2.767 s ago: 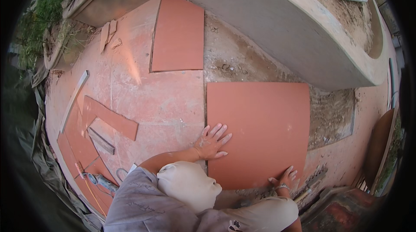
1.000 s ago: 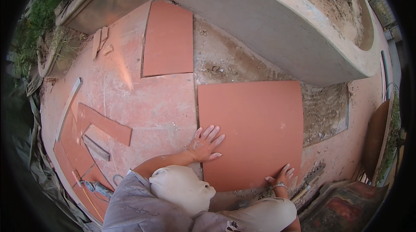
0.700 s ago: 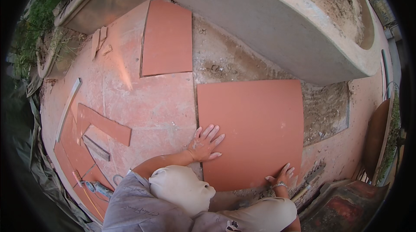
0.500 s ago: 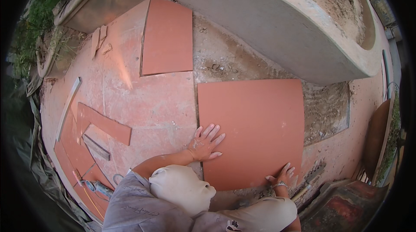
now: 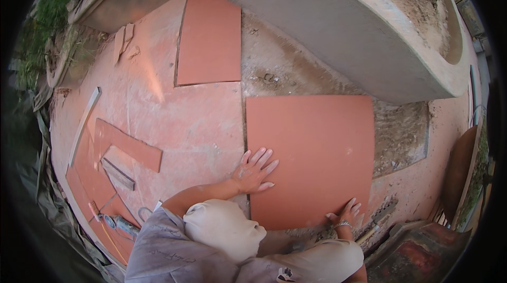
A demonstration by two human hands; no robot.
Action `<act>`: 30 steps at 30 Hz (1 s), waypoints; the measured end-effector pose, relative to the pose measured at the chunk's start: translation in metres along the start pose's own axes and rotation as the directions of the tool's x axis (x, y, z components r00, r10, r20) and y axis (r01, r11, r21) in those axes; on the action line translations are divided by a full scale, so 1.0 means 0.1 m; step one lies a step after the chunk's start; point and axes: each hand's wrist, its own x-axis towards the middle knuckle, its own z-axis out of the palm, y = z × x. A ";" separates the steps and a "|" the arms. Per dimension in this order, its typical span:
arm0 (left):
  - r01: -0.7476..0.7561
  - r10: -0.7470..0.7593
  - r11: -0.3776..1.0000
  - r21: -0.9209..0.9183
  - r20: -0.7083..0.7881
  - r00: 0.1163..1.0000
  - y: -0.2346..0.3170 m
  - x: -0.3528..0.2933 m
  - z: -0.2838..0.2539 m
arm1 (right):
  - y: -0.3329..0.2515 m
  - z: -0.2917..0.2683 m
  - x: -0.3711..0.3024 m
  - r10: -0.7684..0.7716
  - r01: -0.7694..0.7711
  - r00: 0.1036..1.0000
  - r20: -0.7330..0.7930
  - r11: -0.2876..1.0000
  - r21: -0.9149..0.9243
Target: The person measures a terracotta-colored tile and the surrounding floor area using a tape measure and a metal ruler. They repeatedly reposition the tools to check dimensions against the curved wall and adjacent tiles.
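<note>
A large square terracotta-coloured tile [image 5: 311, 145] lies in front of me, partly over a strip of bare dirt. Spread flat near its left edge, my left hand [image 5: 254, 171] rests on the tile with fingers apart. At the near right corner, my right hand [image 5: 347, 214], with a bracelet on the wrist, touches the tile's edge, thumb and fingers apart. Another terracotta tile [image 5: 209, 40], cut at its far end, lies beyond and to the left. Just right of my right hand is a notched trowel [image 5: 384, 210].
A curved concrete planter wall [image 5: 338, 34] bounds the far side. Bare dirt [image 5: 401, 140] shows right of the tile. On the left lie an L-shaped tile offcut [image 5: 129, 144], a dark bar [image 5: 118, 173], a long metal straightedge [image 5: 84, 124] and a power tool [image 5: 124, 225]. A dark mortar tub [image 5: 422, 254] stands near right.
The view has shifted slightly, so everything sits a little farther right. My hands keep the same places on the tile.
</note>
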 end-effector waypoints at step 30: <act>0.889 -0.959 -0.122 -0.442 -0.178 -0.220 0.35 -4.46 0.65 | -0.99 -0.09 0.15 -0.475 0.366 0.878 -0.056 0.742 -0.561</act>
